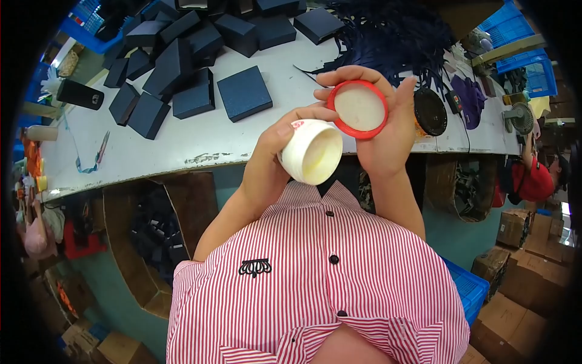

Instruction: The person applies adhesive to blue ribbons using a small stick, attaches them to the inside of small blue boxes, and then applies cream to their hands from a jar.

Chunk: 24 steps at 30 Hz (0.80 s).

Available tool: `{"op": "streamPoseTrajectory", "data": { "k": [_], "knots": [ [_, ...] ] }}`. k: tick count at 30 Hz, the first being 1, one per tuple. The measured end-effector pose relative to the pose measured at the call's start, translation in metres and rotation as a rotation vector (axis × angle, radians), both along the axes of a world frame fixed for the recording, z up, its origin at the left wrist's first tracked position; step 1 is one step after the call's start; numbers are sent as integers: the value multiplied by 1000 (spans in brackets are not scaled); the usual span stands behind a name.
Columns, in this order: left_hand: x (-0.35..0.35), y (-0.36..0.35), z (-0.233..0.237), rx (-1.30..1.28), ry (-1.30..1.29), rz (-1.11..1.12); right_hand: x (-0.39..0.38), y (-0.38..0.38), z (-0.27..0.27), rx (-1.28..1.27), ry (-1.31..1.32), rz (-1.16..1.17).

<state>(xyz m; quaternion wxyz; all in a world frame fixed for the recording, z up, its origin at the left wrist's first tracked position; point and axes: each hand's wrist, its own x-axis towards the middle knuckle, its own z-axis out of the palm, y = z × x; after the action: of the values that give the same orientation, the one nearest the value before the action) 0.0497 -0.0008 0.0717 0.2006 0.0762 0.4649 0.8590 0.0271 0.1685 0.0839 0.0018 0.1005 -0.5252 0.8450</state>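
Note:
My left hand (267, 148) is wrapped around a small white jar (297, 155), tilted so that its open mouth faces me. A pale yellowish residue shows on the inside of the jar. A round red-rimmed lid (364, 134) with a whitish inner face lies in my right hand (391, 145), held by the curled fingers while the thumb stands up. Jar and lid are close together above the front edge of the white table (200, 136). Beyond my left hand sits a dark blue box (245, 94).
Several dark blue boxes (194, 100) are heaped at the back left. A pile of dark ribbons (388, 36) and a round black container (430, 113) are on the right. An open carton (124, 242) stands below the table edge. Stacked cartons (515, 321) are at lower right.

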Motion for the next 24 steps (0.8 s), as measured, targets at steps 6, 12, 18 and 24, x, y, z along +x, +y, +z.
{"op": "streamPoseTrajectory", "data": {
  "k": [6, 12, 18, 24],
  "knots": [
    [-4, -7, -7, 53, 53, -83, -8, 3, 2, -210, -227, 20],
    [-2, -7, -7, -45, 50, -62, -10, 0, -2, -158, -283, -11],
    [-5, -15, -5, -115, 71, -64, -10, 7, -1, 225, 29, -251],
    [-1, -11, 1, -148, 141, 27, -2, 29, 7, 943, 524, -448]
  ]
}}
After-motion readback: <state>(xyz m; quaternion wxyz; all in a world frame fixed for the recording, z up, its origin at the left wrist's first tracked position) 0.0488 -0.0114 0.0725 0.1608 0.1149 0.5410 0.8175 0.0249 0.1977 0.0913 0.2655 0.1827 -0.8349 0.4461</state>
